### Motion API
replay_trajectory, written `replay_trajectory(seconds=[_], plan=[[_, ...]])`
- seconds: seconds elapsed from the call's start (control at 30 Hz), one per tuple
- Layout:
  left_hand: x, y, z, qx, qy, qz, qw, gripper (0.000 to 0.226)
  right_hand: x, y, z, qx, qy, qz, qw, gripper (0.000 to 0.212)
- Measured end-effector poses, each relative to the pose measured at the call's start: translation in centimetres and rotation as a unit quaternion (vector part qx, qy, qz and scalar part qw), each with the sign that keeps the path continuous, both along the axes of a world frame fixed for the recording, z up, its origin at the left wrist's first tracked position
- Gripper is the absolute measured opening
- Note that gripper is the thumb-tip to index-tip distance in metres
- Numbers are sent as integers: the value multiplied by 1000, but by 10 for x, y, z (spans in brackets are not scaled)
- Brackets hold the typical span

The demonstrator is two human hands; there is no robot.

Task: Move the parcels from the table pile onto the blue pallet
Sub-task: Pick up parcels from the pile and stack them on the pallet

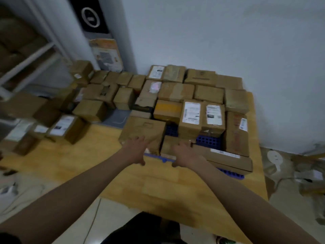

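Observation:
The blue pallet (209,141) lies on the right part of the wooden table (158,184), covered with several brown cardboard parcels. A loose pile of parcels (91,110) spreads over the table's left and back. My left hand (136,148) rests with spread, straight fingers against the near side of a large brown parcel (146,127) at the pallet's near left corner. My right hand (184,153) touches a smaller brown parcel (169,145) just right of it, fingers laid over its top edge. Motion blur hides the fingertips.
A flat long box (230,160) lies along the pallet's near right edge. Labelled parcels (191,115) stand mid-pallet. A white wall runs behind, and a metal shelf (31,55) stands at the far left. Cables and small items (274,159) lie on the floor to the right.

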State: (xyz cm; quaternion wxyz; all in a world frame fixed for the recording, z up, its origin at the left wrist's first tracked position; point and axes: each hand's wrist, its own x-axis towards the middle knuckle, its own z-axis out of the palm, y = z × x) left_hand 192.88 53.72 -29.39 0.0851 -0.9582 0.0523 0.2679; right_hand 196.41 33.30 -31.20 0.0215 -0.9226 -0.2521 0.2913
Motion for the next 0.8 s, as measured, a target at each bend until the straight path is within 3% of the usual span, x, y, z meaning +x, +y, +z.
replay_trajectory(seconds=[0.07, 0.17, 0.37, 0.5, 0.8], plan=[[-23, 20, 3, 13, -2, 28, 1000, 92, -3, 18, 5, 2, -3, 32, 999, 50], [-55, 51, 7, 26, -5, 65, 998, 88, -9, 47, 15, 18, -6, 50, 999, 71], [-96, 109, 19, 9, -12, 143, 990, 80, -30, 110, 30, 40, -16, 76, 996, 80], [-120, 156, 19, -14, -23, 171, 985, 76, -45, 159, 34, 60, -31, 85, 994, 79], [-174, 294, 6, -43, -1, 227, 973, 68, -88, 301, 26, 49, 26, 81, 995, 70]])
